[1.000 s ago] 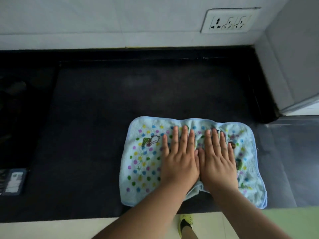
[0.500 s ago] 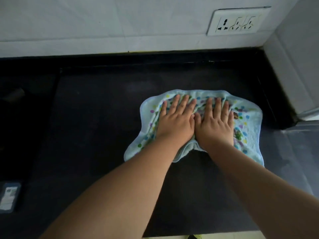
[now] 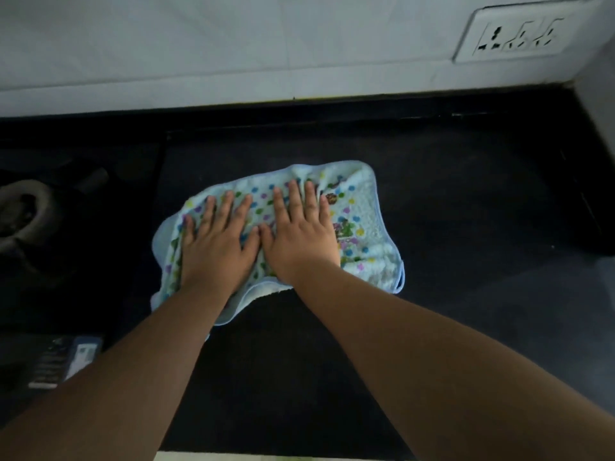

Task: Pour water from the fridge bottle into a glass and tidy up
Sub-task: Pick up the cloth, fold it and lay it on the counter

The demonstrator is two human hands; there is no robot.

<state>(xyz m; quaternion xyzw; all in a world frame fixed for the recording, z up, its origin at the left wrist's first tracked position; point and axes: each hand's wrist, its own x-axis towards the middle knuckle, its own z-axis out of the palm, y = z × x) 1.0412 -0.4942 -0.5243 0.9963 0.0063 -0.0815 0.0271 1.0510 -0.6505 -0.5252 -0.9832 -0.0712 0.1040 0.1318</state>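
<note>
Black stone countertop (image 3: 449, 227) carries a rumpled light-blue polka-dot towel (image 3: 366, 224) at centre, a gas stove (image 3: 30, 214) at left, and a small dark box (image 3: 66, 357) near the front-left edge.

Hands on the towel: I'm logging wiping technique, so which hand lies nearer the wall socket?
The right hand; it presses the dotted towel on the side toward the wall socket, the left hand beside it farther away.

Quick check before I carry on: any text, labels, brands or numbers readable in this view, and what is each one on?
No text can be read.
Small packet at the counter's left edge: a pale label panel with print, too small and blurred to read.
Cloth under the left hand and right hand: coloured dots and cartoon pictures, no legible words.
Wall socket plate: only pin holes, no markings legible.
</note>
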